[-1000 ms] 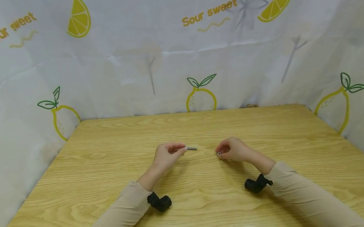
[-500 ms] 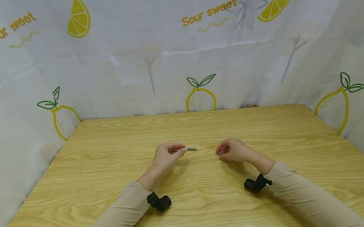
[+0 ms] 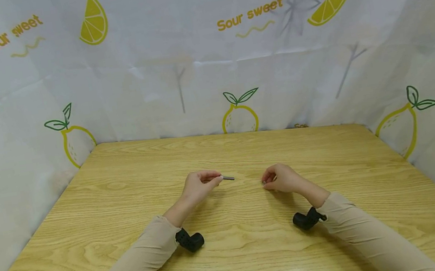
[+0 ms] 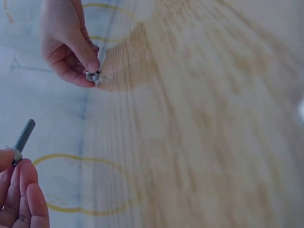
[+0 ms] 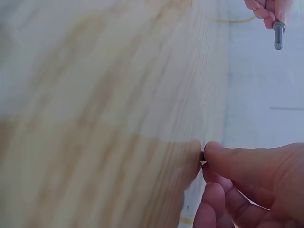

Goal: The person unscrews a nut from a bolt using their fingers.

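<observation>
A silver bolt (image 3: 228, 178) points to the right from my left hand (image 3: 201, 186), its head pinched between thumb and fingers. In the left wrist view the threaded shank of the bolt (image 4: 25, 134) shows plainly. My right hand (image 3: 285, 179) pinches a small metal nut (image 4: 92, 76) between thumb and fingertips; the hole of the nut shows in the left wrist view. From the right wrist camera the nut is mostly hidden by the thumb (image 5: 228, 156). Both hands are held over the table with a gap between bolt and nut.
The wooden table (image 3: 234, 245) stretches beneath both arms. Behind it and at its sides hangs a white cloth (image 3: 160, 88) printed with lemons. Black wrist cameras, one on the left wrist (image 3: 191, 240) and one on the right wrist (image 3: 305, 220), jut inward.
My right hand has drawn slightly to the right and the nut has turned in its fingers, so less of it shows. The left hand and the bolt have barely moved.
</observation>
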Demonstrator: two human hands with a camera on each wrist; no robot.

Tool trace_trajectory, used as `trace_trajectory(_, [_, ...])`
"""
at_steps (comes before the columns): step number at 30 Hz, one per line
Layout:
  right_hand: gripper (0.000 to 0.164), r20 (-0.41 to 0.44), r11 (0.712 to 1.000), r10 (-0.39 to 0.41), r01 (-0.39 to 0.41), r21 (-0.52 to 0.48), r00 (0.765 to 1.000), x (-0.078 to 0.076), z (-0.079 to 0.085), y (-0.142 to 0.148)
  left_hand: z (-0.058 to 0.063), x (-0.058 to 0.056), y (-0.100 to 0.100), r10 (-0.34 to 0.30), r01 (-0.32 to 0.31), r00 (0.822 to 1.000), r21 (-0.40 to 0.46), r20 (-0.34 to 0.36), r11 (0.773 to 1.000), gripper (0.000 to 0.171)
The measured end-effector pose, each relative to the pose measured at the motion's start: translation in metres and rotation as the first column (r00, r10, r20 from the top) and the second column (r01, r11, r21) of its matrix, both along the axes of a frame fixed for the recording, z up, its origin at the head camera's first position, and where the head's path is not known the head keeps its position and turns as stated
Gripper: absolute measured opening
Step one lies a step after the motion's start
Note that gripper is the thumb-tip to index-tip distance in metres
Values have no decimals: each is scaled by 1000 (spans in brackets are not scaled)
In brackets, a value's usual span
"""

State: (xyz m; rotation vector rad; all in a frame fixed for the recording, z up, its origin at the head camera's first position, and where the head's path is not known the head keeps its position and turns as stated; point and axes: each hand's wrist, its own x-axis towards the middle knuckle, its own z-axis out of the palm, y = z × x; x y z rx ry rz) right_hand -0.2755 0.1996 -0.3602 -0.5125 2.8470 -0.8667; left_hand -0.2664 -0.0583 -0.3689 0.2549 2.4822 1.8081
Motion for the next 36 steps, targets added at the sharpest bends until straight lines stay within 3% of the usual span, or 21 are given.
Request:
trace_trajectory(16, [15, 59, 998, -56, 56, 2, 997, 0, 5, 0, -2, -2, -1, -2, 2, 1000, 0, 4, 1000, 23])
trace_trajectory(22, [18, 24, 998, -43, 42, 36, 999, 0, 4, 1, -2, -2, -1, -4, 4, 1000, -5, 13, 1000, 21])
trace_trajectory(36, [16, 14, 999, -32, 32, 32, 999, -1, 1, 3, -2, -2, -3, -5, 6, 1000, -122, 6, 992, 17])
